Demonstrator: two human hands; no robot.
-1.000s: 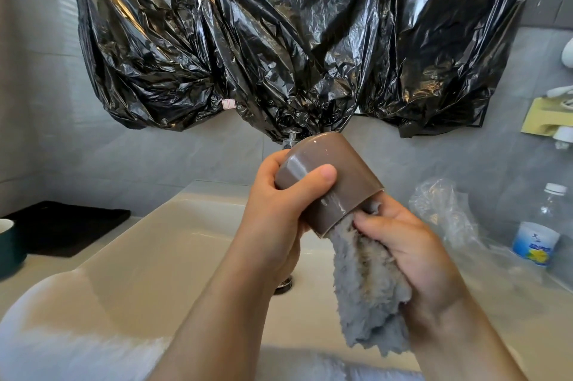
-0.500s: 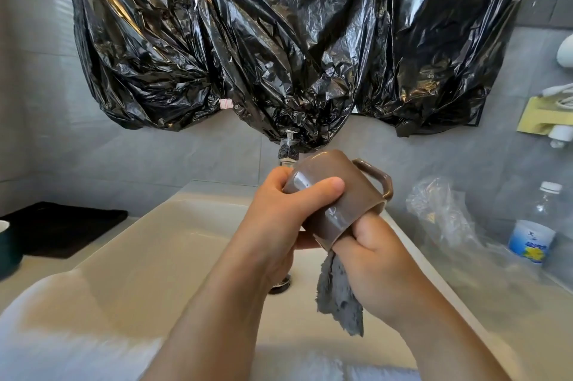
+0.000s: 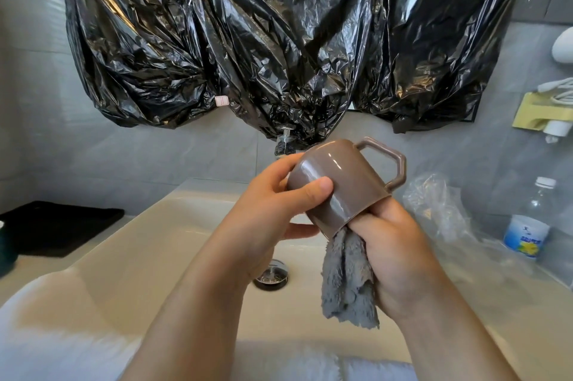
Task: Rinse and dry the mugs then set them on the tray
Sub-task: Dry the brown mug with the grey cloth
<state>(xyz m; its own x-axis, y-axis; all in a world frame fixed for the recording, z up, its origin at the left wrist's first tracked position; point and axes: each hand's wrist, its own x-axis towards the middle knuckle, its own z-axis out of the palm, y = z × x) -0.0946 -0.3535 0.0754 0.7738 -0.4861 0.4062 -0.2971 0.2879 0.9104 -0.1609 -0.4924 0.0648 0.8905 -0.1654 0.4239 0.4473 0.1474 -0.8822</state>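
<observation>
A glossy brown mug is held above the sink, tilted with its bottom up and left and its angular handle at the upper right. My left hand grips its body, thumb across the front. My right hand pushes a grey fluffy cloth into the mug's mouth; my fingers are partly inside, and the cloth's tail hangs below. A black tray lies on the counter at the left. A dark green mug shows at the left edge, mostly cut off.
The cream sink basin with its metal drain lies under my hands. Black plastic bags cover the wall above, hiding most of the tap. A water bottle and crumpled clear plastic sit on the right counter.
The mug has turned in my left hand so its handle came into view at the upper right. My right hand has pushed the cloth deeper inside; less cloth hangs out.
</observation>
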